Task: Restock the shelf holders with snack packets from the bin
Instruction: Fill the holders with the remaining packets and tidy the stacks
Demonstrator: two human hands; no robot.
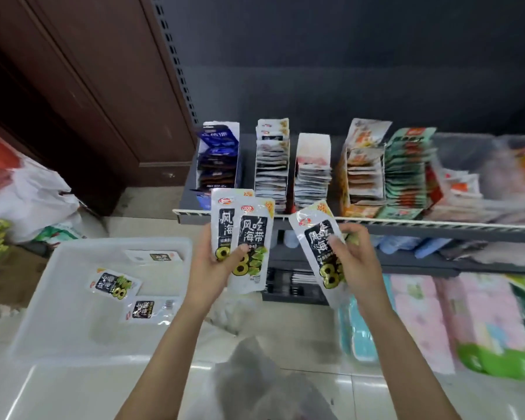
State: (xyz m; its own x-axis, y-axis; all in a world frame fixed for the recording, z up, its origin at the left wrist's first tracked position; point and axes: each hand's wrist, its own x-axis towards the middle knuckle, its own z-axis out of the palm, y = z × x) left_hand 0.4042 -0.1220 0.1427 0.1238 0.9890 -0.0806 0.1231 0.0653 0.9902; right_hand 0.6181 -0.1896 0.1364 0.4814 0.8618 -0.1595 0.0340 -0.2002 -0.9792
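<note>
Snack packets: two fanned in my left hand [212, 262], one pinched in my right hand [353, 262], both raised at the shelf's front edge [406, 221].
Bin [73, 344]: three packets [115, 284] left, lying flat.
Holders [271, 165]: most look stocked; I judge the restock partway done.
</note>
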